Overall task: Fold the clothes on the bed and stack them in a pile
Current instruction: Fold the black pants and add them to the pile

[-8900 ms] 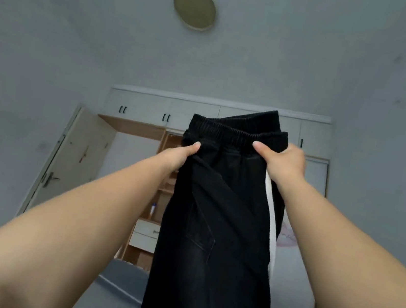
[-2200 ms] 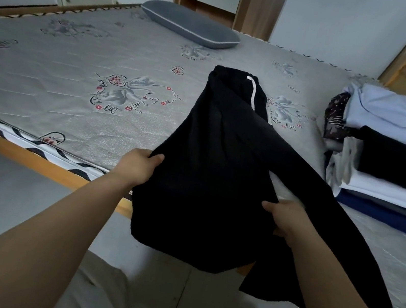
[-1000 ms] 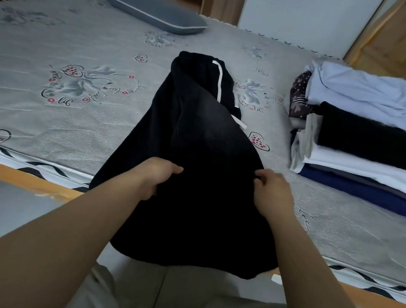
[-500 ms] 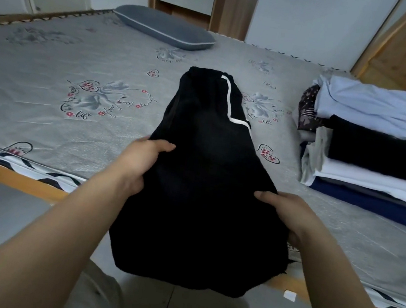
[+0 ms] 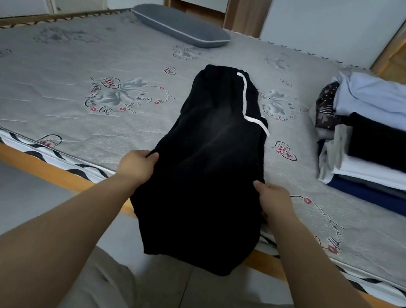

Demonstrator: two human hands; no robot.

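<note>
Hands: left hand (image 5: 138, 167) and right hand (image 5: 273, 200) grip black trousers (image 5: 212, 155) draped over mattress (image 5: 72, 94) edge.

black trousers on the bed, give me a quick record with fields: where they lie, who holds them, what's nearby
item: black trousers with a white side stripe
position: waistband end on the grey printed mattress, lower end hanging over the bed's near edge
left hand: grips the left edge
right hand: grips the right edge
pile: stack of folded clothes, on the right, apart from the trousers
far end: grey pillow
</note>
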